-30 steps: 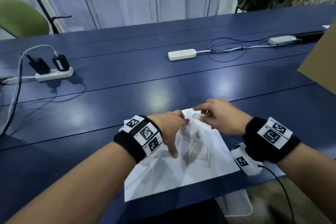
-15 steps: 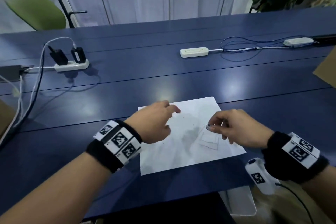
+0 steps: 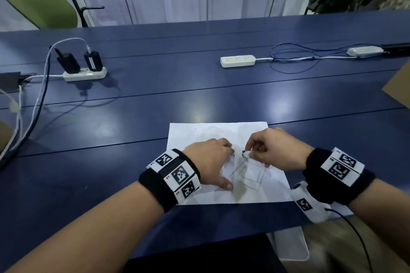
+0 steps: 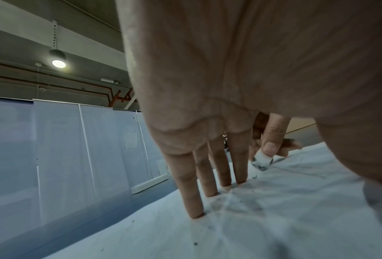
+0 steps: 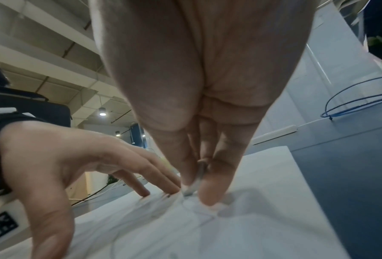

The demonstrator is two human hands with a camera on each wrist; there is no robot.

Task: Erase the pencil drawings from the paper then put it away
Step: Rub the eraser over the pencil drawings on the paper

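Lying flat on dark blue counter (image 3: 221,99): creased white paper sheet (image 3: 261,139) with pencil-drawn squares. Left hand (image 3: 210,162) spread, fingertips pressing it; right hand (image 3: 275,150) pinching small smudged white eraser (image 4: 260,163) (tip on paper).

Office: long blue table (image 3: 199,86), power strips (image 3: 237,60), partition panels (image 4: 59,149).

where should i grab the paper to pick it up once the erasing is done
Probably the near right corner of the paper, coming from the table's near edge. The sheet lies flat, so its middle gives nothing to pinch, but that corner sits by the edge and is free of the left hand pressing the sheet.
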